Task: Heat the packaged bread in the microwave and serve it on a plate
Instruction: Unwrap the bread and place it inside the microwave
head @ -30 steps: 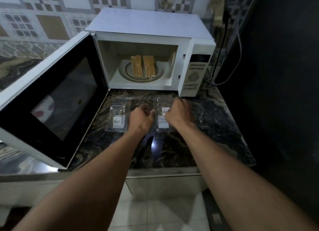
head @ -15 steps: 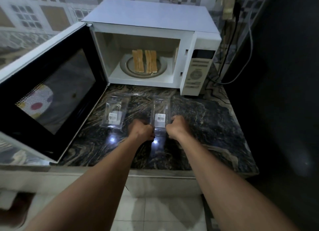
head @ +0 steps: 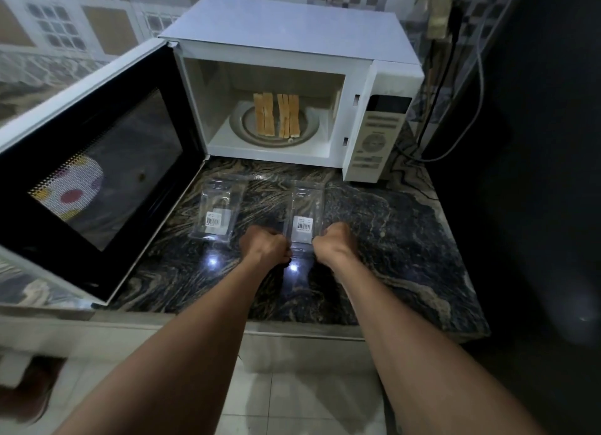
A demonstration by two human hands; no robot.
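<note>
Head view: the left hand (head: 265, 247) and right hand (head: 335, 242) have drawn back from the white box microwave (head: 292, 28). They are fists, slightly apart, pinching the near end of the clear plastic labelled package (head: 304, 213) on the dark marbled bench (head: 390, 239) before it. The toasted bread slices (head: 276, 114) lie inside on the turntable with the door open, so heating likely comes next.

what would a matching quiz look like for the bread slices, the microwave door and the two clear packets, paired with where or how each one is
1. bread slices
2. microwave door
3. left clear packet
4. right clear packet

A. gripped at its near end by the left hand and right hand
B. swung open
C. on the turntable in the microwave
D. lying on the counter, no hand on it

Pairs: 1-C, 2-B, 3-D, 4-A
</note>
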